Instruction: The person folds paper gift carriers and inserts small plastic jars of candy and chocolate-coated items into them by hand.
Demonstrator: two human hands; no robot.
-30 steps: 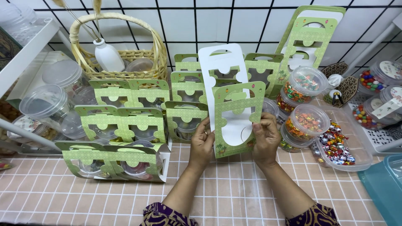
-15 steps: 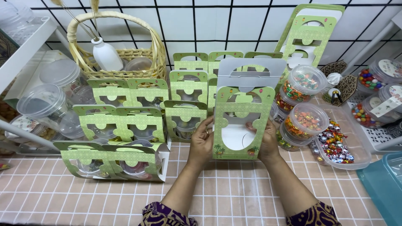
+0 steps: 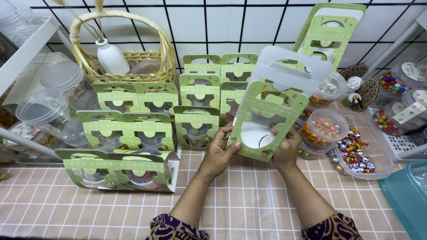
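My left hand and my right hand hold a flat green cardboard carrier sleeve with a round cut-out and white inner side, tilted to the right above the checked table. My left thumb lies on its lower left edge, and my right hand grips its lower right side. Behind and to the left stand several folded green carriers with clear cups inside them.
A wicker basket with a white bottle is at the back left. Clear lidded tubs stand on the left. Cups of colourful sweets, a tray of wrapped candies and a teal bin are on the right.
The sleeve has tipped to the right, and its white flap has swung behind the green face. Both hands stayed low on its bottom edge.
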